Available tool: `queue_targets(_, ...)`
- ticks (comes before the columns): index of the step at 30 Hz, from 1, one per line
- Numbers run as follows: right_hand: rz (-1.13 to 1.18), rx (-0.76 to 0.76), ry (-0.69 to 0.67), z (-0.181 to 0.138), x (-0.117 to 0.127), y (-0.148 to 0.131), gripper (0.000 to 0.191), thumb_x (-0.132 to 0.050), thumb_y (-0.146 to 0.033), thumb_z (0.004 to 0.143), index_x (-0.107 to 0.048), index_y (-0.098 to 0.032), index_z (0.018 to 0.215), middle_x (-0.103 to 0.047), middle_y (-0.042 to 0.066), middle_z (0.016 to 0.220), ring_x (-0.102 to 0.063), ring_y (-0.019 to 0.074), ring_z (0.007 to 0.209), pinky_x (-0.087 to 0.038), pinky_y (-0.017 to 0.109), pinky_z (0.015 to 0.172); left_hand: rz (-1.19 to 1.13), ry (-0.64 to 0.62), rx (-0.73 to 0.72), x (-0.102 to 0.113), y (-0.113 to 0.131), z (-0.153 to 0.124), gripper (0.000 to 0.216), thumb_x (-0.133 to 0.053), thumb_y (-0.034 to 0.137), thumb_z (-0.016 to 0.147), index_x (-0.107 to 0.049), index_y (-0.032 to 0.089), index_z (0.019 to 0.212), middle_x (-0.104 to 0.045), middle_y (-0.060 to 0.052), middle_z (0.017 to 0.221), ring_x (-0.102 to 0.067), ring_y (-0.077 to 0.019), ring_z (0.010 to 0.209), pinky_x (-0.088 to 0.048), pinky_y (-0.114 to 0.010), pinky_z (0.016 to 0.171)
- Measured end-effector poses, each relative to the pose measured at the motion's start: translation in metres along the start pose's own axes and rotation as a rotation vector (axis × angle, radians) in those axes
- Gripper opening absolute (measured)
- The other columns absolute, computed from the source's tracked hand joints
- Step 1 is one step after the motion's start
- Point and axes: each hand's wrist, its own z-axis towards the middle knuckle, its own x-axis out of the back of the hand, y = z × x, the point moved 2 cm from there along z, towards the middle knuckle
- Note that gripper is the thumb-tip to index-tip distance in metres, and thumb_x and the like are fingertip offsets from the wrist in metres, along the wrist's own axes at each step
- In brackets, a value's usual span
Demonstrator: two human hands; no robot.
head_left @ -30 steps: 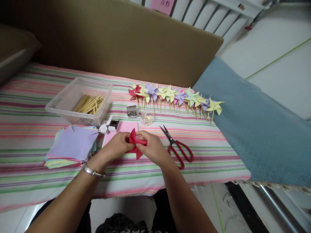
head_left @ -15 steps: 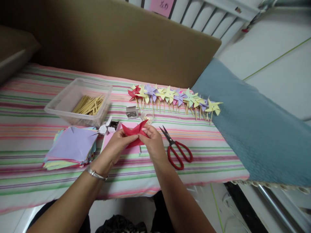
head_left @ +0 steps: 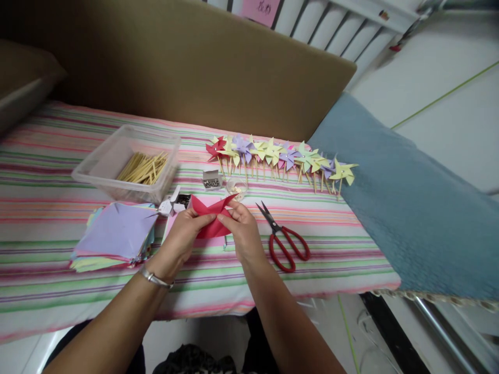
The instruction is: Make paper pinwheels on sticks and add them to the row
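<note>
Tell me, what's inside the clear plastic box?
The clear plastic box holds a loose bundle of pale wooden sticks, lying flat toward its right side. Anything beneath the sticks is covered.

The striped-cloth surface (head_left: 343,234) bears a clear tub of sticks (head_left: 128,163) far left; a stack of coloured paper (head_left: 117,234) before it; red scissors (head_left: 286,241); pinwheels (head_left: 280,156) rowed behind.
</note>
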Motion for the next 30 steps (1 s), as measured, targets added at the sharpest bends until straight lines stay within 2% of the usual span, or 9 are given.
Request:
queue_targets(4,-0.133,0.016,-0.017,0.001,0.002,0.0,0.037,-0.068,-0.023,0.067,-0.059,-0.02,0.102,-0.068,-0.001,0.075,-0.064,0.0146,0.067,-0.051,0.027,0.065,0.001,0.024,-0.007,0.006,0.007,0.003,0.018,-0.078,0.021,0.056,-0.07,0.013,0.07,-0.071,-0.003,0.068,-0.061,-0.0135,0.061,-0.046,-0.025,0.065)
queue_targets(7,-0.321,0.095,-0.01,0.0,0.006,-0.003,0.034,-0.063,-0.024,0.072,-0.059,-0.02,0.106,-0.066,0.0,0.076,-0.064,0.0153,0.069,-0.052,0.029,0.067,0.003,0.046,-0.02,0.01,0.016,0.003,0.016,-0.078,0.02,0.055,-0.069,0.014,0.067,-0.07,-0.002,0.063,-0.06,-0.0129,0.058,-0.045,-0.024,0.062)
queue_targets(10,-0.563,0.353,-0.022,-0.004,0.008,-0.011,0.029,-0.058,-0.021,0.077,-0.062,-0.023,0.106,-0.067,0.004,0.094,-0.064,0.0178,0.09,-0.05,0.034,0.085,-0.001,0.097,-0.031,0.013,0.026,0.003,0.014,-0.077,0.018,0.052,-0.066,0.014,0.059,-0.066,0.0,0.056,-0.056,-0.0113,0.051,-0.042,-0.023,0.055)
queue_targets(12,-0.741,0.556,-0.072,-0.009,0.007,-0.016,0.027,-0.055,-0.017,0.08,-0.064,-0.025,0.104,-0.064,0.005,0.111,-0.057,0.0195,0.108,-0.044,0.038,0.097,-0.006,0.119,-0.03,0.015,0.032,0.003,0.014,-0.077,0.017,0.05,-0.064,0.014,0.055,-0.065,0.0,0.054,-0.054,-0.0112,0.049,-0.041,-0.023,0.053)
queue_targets(14,-0.882,0.673,-0.153,-0.014,0.006,-0.017,0.029,-0.053,-0.014,0.081,-0.065,-0.027,0.103,-0.057,0.006,0.125,-0.048,0.021,0.121,-0.039,0.042,0.104,-0.013,0.126,-0.03,0.016,0.036,0.002,0.014,-0.076,0.017,0.049,-0.064,0.014,0.054,-0.065,-0.001,0.053,-0.054,-0.0117,0.049,-0.041,-0.023,0.053)
queue_targets(17,-1.018,0.717,-0.263,-0.017,0.003,-0.012,0.04,-0.053,-0.011,0.078,-0.062,-0.027,0.113,-0.041,0.007,0.142,-0.036,0.0233,0.132,-0.035,0.046,0.106,-0.023,0.103,-0.044,0.018,0.039,0.003,0.012,-0.075,0.016,0.05,-0.064,0.014,0.054,-0.065,-0.001,0.053,-0.054,-0.012,0.049,-0.041,-0.024,0.053)
queue_targets(20,-1.11,0.758,-0.276,-0.016,0.0,-0.006,0.047,-0.051,-0.008,0.077,-0.058,-0.025,0.119,-0.031,0.008,0.148,-0.027,0.0243,0.137,-0.029,0.049,0.11,-0.042,0.068,-0.038,0.019,0.038,0.004,0.011,-0.075,0.015,0.05,-0.065,0.015,0.055,-0.066,-0.001,0.055,-0.055,-0.0121,0.05,-0.042,-0.024,0.054)
queue_targets(25,-1.107,0.81,-0.156,-0.012,0.0,-0.004,0.034,-0.05,-0.009,0.079,-0.064,-0.026,0.105,-0.036,0.006,0.145,-0.031,0.024,0.135,-0.031,0.05,0.108,-0.008,0.106,-0.015,0.021,0.033,0.006,0.013,-0.075,0.016,0.05,-0.063,0.014,0.054,-0.063,0.001,0.053,-0.053,-0.0106,0.048,-0.039,-0.023,0.051)
queue_targets(30,-1.067,0.836,-0.16,-0.012,0.002,-0.007,0.016,-0.056,-0.017,0.082,-0.069,-0.025,0.089,-0.044,0.007,0.14,-0.036,0.0243,0.132,-0.033,0.048,0.106,0.067,0.124,-0.024,0.023,0.029,0.009,0.016,-0.075,0.018,0.05,-0.061,0.015,0.056,-0.062,0.002,0.053,-0.051,-0.0098,0.046,-0.037,-0.022,0.049)
